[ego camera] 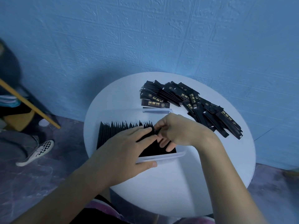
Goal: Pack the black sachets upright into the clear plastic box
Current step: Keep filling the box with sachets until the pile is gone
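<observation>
A clear plastic box stands on the round white table, with a row of black sachets standing upright in it, filling its left and middle part. My left hand lies flat on the sachet tops, fingers straight, thumb against the box's near wall. My right hand reaches into the box's right end and pinches a black sachet at the end of the row. A loose pile of black sachets with gold print lies flat on the table behind and to the right of the box.
The white table stands against a blue textured wall. At the left edge another person's leg with a checkered shoe rests on the dark floor, next to a yellow-edged piece of furniture.
</observation>
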`<action>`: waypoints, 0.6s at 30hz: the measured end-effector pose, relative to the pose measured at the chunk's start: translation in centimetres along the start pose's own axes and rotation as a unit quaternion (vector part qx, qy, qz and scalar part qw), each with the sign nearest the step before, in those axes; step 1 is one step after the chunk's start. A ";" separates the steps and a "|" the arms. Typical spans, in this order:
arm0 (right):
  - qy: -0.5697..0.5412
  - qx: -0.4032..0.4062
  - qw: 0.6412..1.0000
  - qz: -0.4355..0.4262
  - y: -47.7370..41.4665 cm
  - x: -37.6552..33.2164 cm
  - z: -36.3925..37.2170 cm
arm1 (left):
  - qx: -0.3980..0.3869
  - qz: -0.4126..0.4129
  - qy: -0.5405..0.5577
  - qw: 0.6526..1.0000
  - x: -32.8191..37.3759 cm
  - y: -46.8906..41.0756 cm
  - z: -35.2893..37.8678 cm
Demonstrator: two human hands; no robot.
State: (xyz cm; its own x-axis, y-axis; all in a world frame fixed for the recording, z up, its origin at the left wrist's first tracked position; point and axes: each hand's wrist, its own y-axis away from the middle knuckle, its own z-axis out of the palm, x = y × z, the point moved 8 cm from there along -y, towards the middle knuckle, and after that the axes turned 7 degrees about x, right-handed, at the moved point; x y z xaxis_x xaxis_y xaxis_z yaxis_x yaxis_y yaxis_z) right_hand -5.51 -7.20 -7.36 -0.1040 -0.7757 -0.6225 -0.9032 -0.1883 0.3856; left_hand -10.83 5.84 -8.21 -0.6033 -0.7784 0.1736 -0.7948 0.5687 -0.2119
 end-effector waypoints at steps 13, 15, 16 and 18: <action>-0.247 0.190 0.939 -0.146 -1.4 -0.5 -5.3 | -0.005 -0.015 -0.003 1.000 -0.9 0.6 0.3; -0.312 0.252 0.905 -0.144 -2.5 1.3 -7.1 | -0.004 -0.013 -0.008 1.000 -0.8 0.6 0.3; -0.305 0.277 0.901 -0.138 -3.4 2.3 -7.5 | -0.002 -0.013 -0.012 1.000 -0.8 0.6 0.2; -0.217 0.303 0.919 -0.125 -5.5 4.1 -7.6 | -0.001 -0.016 -0.015 1.000 -0.6 0.6 0.1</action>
State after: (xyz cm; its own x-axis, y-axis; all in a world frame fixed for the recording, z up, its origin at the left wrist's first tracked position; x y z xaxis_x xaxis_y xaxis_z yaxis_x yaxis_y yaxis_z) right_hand 2.21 -13.88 -6.89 0.1018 -0.4149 -0.9042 -0.9738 0.1441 -0.1758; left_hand -10.89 6.64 -8.53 -0.5758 -0.8034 0.1516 -0.8135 0.5443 -0.2049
